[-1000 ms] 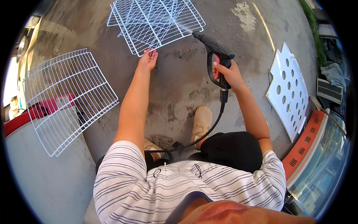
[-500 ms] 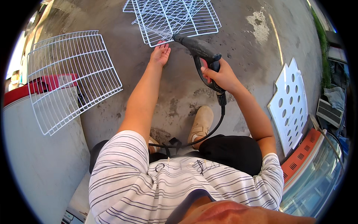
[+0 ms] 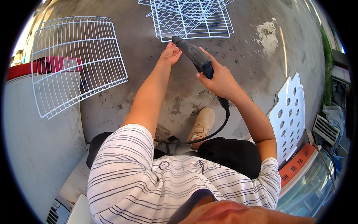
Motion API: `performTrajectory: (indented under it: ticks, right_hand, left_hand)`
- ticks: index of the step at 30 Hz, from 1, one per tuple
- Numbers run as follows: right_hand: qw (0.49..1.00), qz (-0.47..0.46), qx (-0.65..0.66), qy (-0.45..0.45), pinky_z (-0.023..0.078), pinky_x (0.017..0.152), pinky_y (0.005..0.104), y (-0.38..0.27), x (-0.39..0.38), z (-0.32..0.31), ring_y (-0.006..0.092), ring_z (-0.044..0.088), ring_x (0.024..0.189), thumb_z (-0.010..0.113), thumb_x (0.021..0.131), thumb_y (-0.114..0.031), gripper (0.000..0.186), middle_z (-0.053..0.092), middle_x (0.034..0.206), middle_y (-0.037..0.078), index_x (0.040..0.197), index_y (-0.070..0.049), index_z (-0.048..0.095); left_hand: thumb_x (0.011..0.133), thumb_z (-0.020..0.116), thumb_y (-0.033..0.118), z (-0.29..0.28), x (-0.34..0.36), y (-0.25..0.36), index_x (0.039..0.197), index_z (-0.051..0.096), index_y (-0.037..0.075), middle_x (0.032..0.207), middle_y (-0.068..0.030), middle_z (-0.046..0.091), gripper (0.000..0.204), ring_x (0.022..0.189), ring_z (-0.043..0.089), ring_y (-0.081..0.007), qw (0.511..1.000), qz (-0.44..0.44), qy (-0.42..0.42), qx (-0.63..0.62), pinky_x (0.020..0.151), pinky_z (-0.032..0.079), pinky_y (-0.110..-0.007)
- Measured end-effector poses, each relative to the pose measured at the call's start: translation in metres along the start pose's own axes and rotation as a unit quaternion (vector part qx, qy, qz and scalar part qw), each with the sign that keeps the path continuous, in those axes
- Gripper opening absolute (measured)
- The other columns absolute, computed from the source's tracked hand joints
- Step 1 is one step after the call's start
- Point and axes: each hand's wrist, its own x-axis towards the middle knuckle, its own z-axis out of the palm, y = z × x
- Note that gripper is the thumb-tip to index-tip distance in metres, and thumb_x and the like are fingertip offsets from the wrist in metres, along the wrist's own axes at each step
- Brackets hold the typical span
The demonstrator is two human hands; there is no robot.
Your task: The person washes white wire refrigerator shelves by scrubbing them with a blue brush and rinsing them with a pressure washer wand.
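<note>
One left hand half-open near rack; right grips sprayer.

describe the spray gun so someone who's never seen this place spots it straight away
On the grey floor, find the overlapping white wire racks at the top of the view. Just below them, the right hand grips the spray gun, its nozzle pointing up and left. Its thick black body sets it apart from the thin white wires beyond.
</note>
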Motion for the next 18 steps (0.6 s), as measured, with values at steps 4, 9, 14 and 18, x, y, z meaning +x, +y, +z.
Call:
performTrajectory:
  ticks: [4, 9, 14, 18]
  right_hand:
    - [0.999, -0.021, -0.041, 0.001, 0.048, 0.069, 0.0380, -0.007, 0.002, 0.002, 0.0312, 0.063, 0.068, 0.062, 0.082, -0.022, 0.074, 0.060, 0.071, 0.011, 0.147, -0.022, 0.028]
    - [0.996, -0.018, -0.079, -0.023, 0.048, 0.067, 0.0401, -0.022, 0.006, -0.009, 0.0330, 0.064, 0.069, 0.061, 0.082, -0.021, 0.075, 0.059, 0.068, 0.012, 0.148, -0.022, 0.026]
    - [0.993, -0.020, -0.112, -0.021, 0.050, 0.073, 0.0421, -0.058, 0.016, -0.036, 0.0371, 0.065, 0.074, 0.060, 0.081, -0.022, 0.072, 0.065, 0.075, 0.018, 0.146, -0.013, 0.029]
    - [0.980, -0.075, -0.179, -0.055, 0.047, 0.064, 0.0405, -0.062, 0.027, -0.030, 0.0315, 0.062, 0.065, 0.060, 0.082, -0.021, 0.071, 0.061, 0.067, 0.013, 0.146, -0.019, 0.030]
  left_hand:
    - [0.085, 0.049, -0.009, -0.008, 0.009, 0.002, 0.123, 0.051, 0.012, 0.118, -0.0049, 0.056, 0.043, 0.107, 0.058, -0.0234, 0.999, -0.036, -0.005, -0.022, 0.097, 0.047, -0.041]
    - [0.085, 0.046, -0.013, 0.008, 0.002, -0.004, 0.128, 0.046, 0.014, 0.124, -0.0047, 0.054, 0.051, 0.114, 0.055, -0.0213, 0.998, -0.038, 0.031, -0.030, 0.101, 0.044, -0.040]
    - [0.092, 0.044, -0.007, -0.015, 0.027, -0.016, 0.128, 0.048, 0.019, 0.128, 0.0034, 0.051, 0.044, 0.118, 0.051, -0.0185, 0.998, -0.013, -0.055, 0.030, 0.100, 0.041, -0.042]
    - [0.095, 0.044, -0.002, -0.040, 0.059, -0.012, 0.126, 0.049, 0.019, 0.119, 0.0055, 0.056, 0.039, 0.107, 0.056, -0.0156, 0.992, -0.070, -0.079, -0.072, 0.098, 0.041, -0.041]
